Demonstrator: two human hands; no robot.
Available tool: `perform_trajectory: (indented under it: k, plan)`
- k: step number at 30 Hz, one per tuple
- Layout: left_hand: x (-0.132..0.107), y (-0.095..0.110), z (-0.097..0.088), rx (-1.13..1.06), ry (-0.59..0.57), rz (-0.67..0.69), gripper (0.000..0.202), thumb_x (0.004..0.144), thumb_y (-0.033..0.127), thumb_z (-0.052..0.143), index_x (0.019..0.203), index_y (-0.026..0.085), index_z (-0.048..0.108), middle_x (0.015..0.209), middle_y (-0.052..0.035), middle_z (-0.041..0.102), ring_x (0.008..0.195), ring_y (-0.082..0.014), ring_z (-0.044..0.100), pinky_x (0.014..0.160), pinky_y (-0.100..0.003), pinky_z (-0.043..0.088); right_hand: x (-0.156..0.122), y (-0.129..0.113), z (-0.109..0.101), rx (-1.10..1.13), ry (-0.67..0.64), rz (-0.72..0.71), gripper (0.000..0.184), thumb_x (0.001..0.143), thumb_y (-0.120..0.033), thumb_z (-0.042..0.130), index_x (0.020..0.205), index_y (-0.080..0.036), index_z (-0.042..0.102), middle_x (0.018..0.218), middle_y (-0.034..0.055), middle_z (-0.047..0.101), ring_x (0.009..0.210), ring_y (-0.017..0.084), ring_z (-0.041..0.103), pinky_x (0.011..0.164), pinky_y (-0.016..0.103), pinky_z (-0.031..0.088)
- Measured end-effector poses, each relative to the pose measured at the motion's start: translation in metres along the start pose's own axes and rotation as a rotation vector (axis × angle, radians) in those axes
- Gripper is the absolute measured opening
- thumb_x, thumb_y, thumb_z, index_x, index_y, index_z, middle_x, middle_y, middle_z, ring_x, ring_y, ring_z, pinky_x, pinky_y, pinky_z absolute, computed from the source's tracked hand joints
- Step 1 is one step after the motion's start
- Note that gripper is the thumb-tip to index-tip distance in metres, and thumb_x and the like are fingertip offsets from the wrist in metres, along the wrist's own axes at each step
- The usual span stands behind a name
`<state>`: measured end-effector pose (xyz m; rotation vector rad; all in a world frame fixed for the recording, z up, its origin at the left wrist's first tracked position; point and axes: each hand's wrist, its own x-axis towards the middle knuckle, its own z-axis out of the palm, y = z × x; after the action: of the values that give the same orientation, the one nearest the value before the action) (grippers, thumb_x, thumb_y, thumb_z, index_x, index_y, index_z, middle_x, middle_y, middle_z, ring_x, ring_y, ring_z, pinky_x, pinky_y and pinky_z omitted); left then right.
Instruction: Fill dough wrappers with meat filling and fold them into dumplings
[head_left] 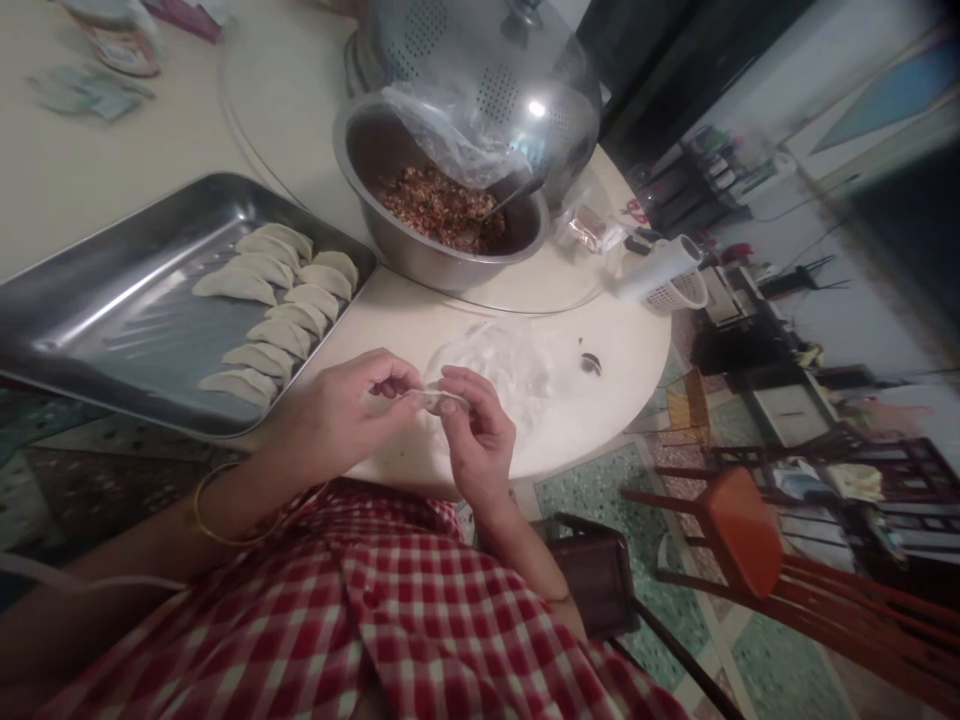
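A small folded dumpling (439, 398) is pinched between my two hands above the table. My left hand (352, 405) grips its left end with thumb and forefinger. On the other side, my right hand (478, 425) presses the edge of the wrapper, fingers curled. Most of the dumpling is hidden behind my fingers. Just beyond lies a patch of white flour (517, 365) on the table. To the left, several finished dumplings (277, 330) sit in rows in a steel tray (112, 230). A metal bowl (442, 268) behind my hands holds minced filling (439, 205) with a spoon in it.
A large perforated metal cover (480, 60) stands behind the bowl, with a plastic bag (457, 140) draped over the bowl's rim. At the table's right edge are a white roll (664, 268) and a small basket (686, 292). An orange chair (742, 530) stands to the right.
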<state>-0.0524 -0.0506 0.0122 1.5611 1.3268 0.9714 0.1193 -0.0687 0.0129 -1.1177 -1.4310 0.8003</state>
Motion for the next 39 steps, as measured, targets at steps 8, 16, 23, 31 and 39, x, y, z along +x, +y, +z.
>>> perform_trajectory:
  k: [8, 16, 23, 31, 39]
  plan:
    - [0.0, 0.0, 0.004, 0.094, 0.028, 0.008, 0.024, 0.084, 0.047, 0.06, 0.091, 0.025, 0.066, 0.085, 0.0006, 0.068, 0.077, -0.0175, 0.062, 0.077, -0.031, 0.046, -0.003, 0.002, 0.0, 0.08, -0.018, 0.067, 0.018, 0.093, -0.027, 0.065, 0.108, -0.03, 0.074, 0.116, 0.0038, 0.072, 0.113, 0.017, 0.067, 0.102, 0.039, 0.056]
    - [-0.005, -0.008, 0.002, 0.113, 0.079, -0.022, 0.025, 0.082, 0.049, 0.061, 0.089, 0.026, 0.067, 0.083, 0.0, 0.07, 0.075, -0.0188, 0.064, 0.073, -0.031, 0.047, -0.004, 0.006, 0.0, 0.137, 0.006, 0.203, 0.022, 0.091, -0.036, 0.068, 0.112, -0.029, 0.071, 0.121, 0.0045, 0.07, 0.117, 0.021, 0.065, 0.111, 0.05, 0.051]
    - [-0.002, 0.006, 0.004, 0.086, 0.1, 0.061, 0.017, 0.084, 0.037, 0.057, 0.075, 0.022, 0.059, 0.072, 0.0014, 0.064, 0.067, -0.0152, 0.059, 0.064, -0.027, 0.045, -0.005, 0.004, 0.0, 0.157, 0.017, 0.239, 0.024, 0.089, -0.039, 0.069, 0.111, -0.028, 0.072, 0.121, 0.0043, 0.071, 0.117, 0.022, 0.065, 0.111, 0.051, 0.051]
    - [-0.004, 0.002, 0.003, 0.071, 0.095, -0.036, 0.024, 0.081, 0.046, 0.059, 0.087, 0.024, 0.064, 0.084, -0.0014, 0.069, 0.078, -0.0193, 0.063, 0.076, -0.033, 0.049, -0.004, 0.004, 0.0, 0.156, 0.024, 0.236, 0.022, 0.09, -0.037, 0.069, 0.11, -0.029, 0.072, 0.12, 0.0033, 0.071, 0.118, 0.021, 0.065, 0.111, 0.05, 0.05]
    - [0.0, 0.002, 0.005, 0.042, 0.107, -0.015, 0.018, 0.083, 0.039, 0.056, 0.084, 0.024, 0.065, 0.077, 0.0008, 0.067, 0.071, -0.0166, 0.061, 0.066, -0.028, 0.048, -0.003, 0.005, -0.001, 0.107, 0.005, 0.218, 0.023, 0.091, -0.04, 0.066, 0.11, -0.028, 0.07, 0.123, 0.0053, 0.069, 0.118, 0.021, 0.064, 0.111, 0.049, 0.051]
